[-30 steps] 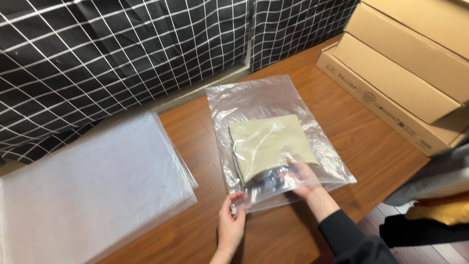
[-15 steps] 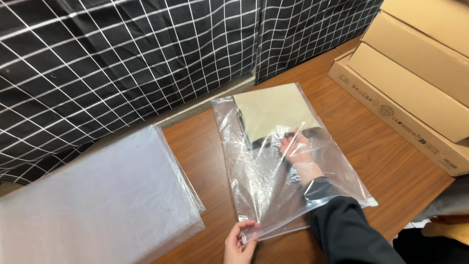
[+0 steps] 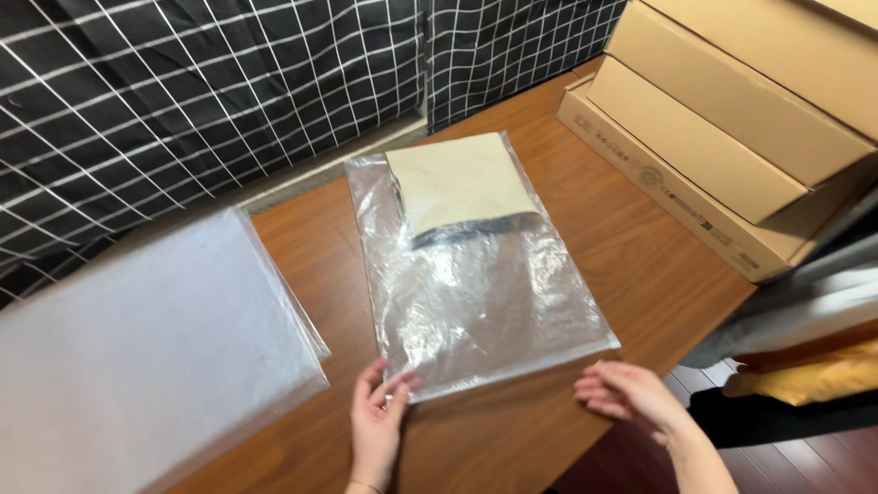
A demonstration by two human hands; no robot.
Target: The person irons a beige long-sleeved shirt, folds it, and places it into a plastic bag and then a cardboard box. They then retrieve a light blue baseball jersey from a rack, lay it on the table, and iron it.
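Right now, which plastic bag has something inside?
The clear bag at the centre, under the left hand; it holds a beige folded item. The stack of bags at left looks empty.

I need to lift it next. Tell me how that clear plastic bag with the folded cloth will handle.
The clear plastic bag looks thin and wrinkled, so probably floppy. Its glossy film is likely slippery. The folded cloth sits at the far end, so it may slide.
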